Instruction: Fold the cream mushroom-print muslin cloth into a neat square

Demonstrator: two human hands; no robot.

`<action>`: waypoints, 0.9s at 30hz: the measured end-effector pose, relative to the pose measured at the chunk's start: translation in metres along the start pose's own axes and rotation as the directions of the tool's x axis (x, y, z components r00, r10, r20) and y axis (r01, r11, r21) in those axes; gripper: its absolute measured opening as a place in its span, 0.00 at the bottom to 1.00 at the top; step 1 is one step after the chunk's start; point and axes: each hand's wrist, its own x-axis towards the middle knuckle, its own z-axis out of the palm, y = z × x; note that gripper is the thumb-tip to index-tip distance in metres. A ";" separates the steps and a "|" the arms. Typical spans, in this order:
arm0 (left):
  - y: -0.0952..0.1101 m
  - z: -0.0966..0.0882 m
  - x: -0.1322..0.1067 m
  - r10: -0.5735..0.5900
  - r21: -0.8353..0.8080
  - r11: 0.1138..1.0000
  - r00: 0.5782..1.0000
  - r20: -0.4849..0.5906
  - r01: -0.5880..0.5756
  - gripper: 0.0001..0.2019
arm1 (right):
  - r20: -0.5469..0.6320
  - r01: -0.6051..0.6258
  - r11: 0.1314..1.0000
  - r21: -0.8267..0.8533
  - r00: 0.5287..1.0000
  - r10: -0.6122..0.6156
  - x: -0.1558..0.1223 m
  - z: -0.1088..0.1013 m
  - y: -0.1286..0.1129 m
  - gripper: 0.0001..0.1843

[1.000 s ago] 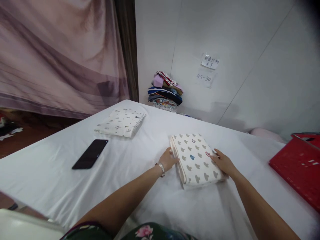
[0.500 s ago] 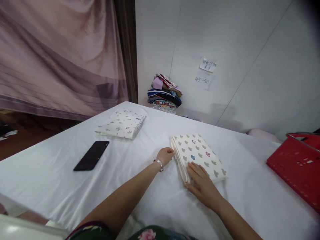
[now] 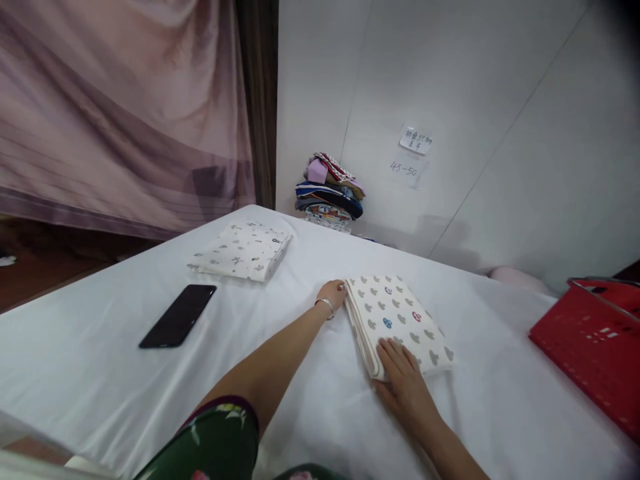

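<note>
A white folded cloth [image 3: 403,317] with grey mushroom-like shapes and a few blue and red ones lies on the white-covered table. At its far left corner, my left hand [image 3: 332,293], wearing a silver bracelet, has its fingers closed on the folded edge. My right hand [image 3: 407,377] rests on the near left corner, fingers stretched out flat on top and thumb beside the lower edge. Layers show along the cloth's left side. Farther left lies a second folded white cloth [image 3: 243,250] with small grey prints, apart from both hands.
A black phone [image 3: 179,315] lies on the white sheet [image 3: 100,373] at left. On the right stands a red basket [image 3: 590,343]. Behind the table is a stack of folded fabrics [image 3: 330,190] against the wall, with handwritten paper labels [image 3: 415,141] beside it. A pink curtain [image 3: 115,100] hangs at left.
My left hand has moved slightly away from me, up to the cloth's far left corner. My right hand stays on the near corner. The view has shifted a little.
</note>
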 end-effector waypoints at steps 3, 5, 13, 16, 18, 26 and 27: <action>-0.001 0.003 0.004 0.011 0.007 1.000 1.000 0.008 -0.011 0.15 | -0.012 0.007 1.000 0.003 1.000 -0.007 -0.002 0.005 0.003 0.27; 0.000 0.004 0.006 0.018 0.012 1.000 1.000 0.004 -0.018 0.15 | -0.033 0.012 1.000 0.006 0.999 -0.012 -0.003 0.007 0.004 0.26; 0.000 0.003 0.021 -0.024 0.013 1.000 1.000 -0.001 0.024 0.11 | -0.063 0.061 0.996 0.058 0.996 -0.057 -0.007 0.009 0.006 0.25; -0.001 0.000 0.028 -0.076 -0.007 0.997 0.996 0.039 0.077 0.10 | -0.069 0.070 0.997 0.022 0.995 -0.069 -0.008 0.010 0.006 0.30; -0.001 -0.003 0.030 -0.097 -0.031 0.995 0.992 0.075 0.100 0.09 | -0.060 0.054 0.999 0.005 0.997 -0.053 -0.009 0.011 0.004 0.35; 0.002 -0.017 0.027 -0.106 -0.161 0.977 0.970 0.217 0.143 0.16 | -0.045 0.022 1.000 -0.009 0.999 -0.022 -0.005 0.008 -0.008 0.42; 0.003 -0.017 0.026 -0.095 -0.169 0.977 0.972 0.216 0.133 0.16 | -0.046 0.020 1.000 -0.012 0.999 -0.021 -0.004 0.007 -0.009 0.41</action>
